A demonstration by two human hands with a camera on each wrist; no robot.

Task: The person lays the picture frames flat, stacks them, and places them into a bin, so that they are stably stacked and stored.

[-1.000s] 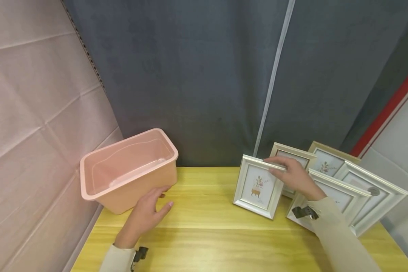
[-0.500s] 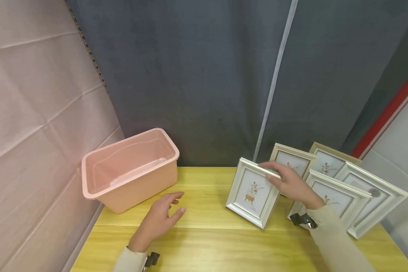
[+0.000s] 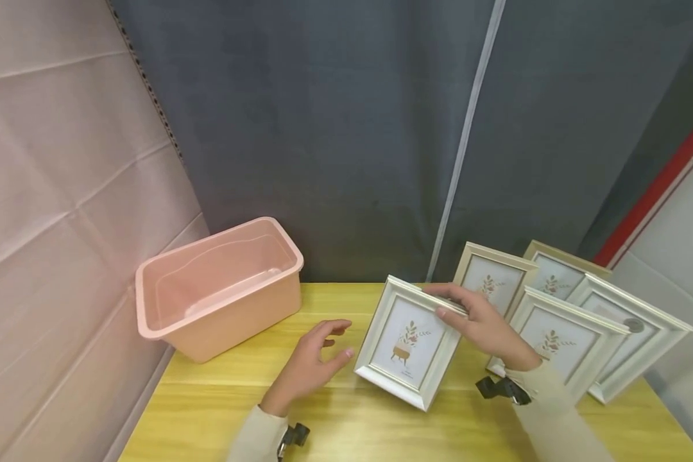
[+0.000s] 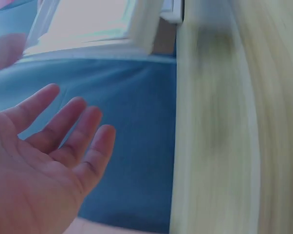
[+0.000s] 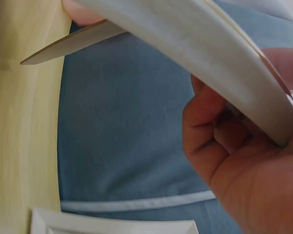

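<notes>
The fingers of the right hand (image 3: 487,327) are gripping the top edge of a white picture frame (image 3: 404,346), with the thumb lying against the front. The frame is leaning below and to the left of these fingers; whether its lower edge is touching the table (image 3: 196,410) is unclear. The free left hand (image 3: 306,369) is holding thumb and fingers apart, loosely bent, just left of the frame. Just behind the right-hand fingers, a gold frame (image 3: 491,282) is standing. To their right, a second white frame (image 3: 560,333) is standing partly behind the sleeve (image 3: 554,417). Farther right, a rear gold frame (image 3: 560,279) and an outer white frame (image 3: 647,353) are overlapping it. Left of the left-hand fingers, a pink bin (image 3: 248,321) is standing before the grey curtain (image 3: 335,141).
</notes>
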